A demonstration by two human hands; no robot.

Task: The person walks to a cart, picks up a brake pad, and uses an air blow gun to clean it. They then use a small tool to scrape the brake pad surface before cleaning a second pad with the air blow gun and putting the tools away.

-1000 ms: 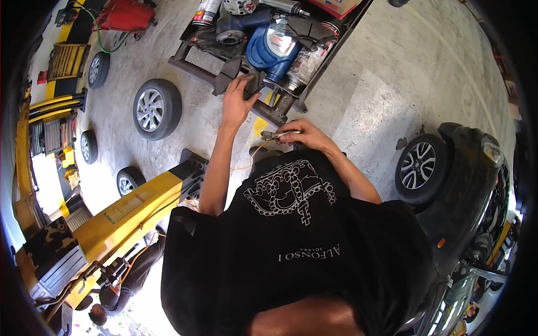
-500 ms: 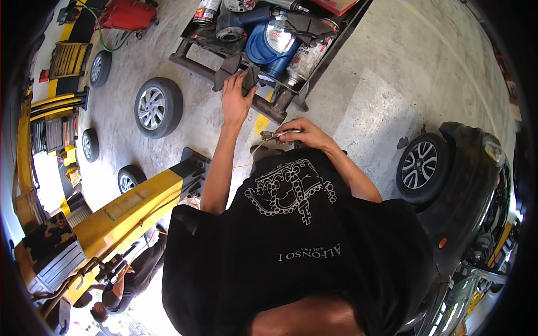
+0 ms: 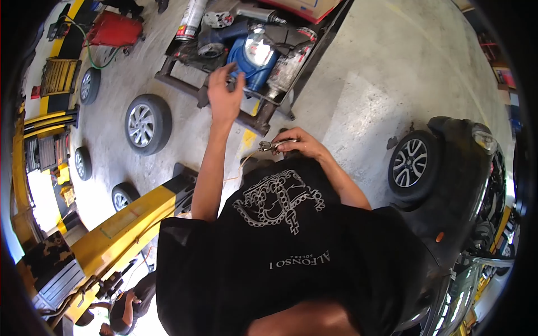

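In the head view, the left hand (image 3: 225,96), thumb and fingers curved apart, is at eleven o'clock, near a blue plastic bottle (image 3: 252,60); the right hand (image 3: 304,142) narrowly grips a slim silver metal tool (image 3: 268,146), just above centre toward twelve; a thin orange cord (image 3: 244,161) trails toward eight.

Grey concrete floor (image 3: 358,67), yellow beam (image 3: 120,227), bright glare (image 3: 45,193).
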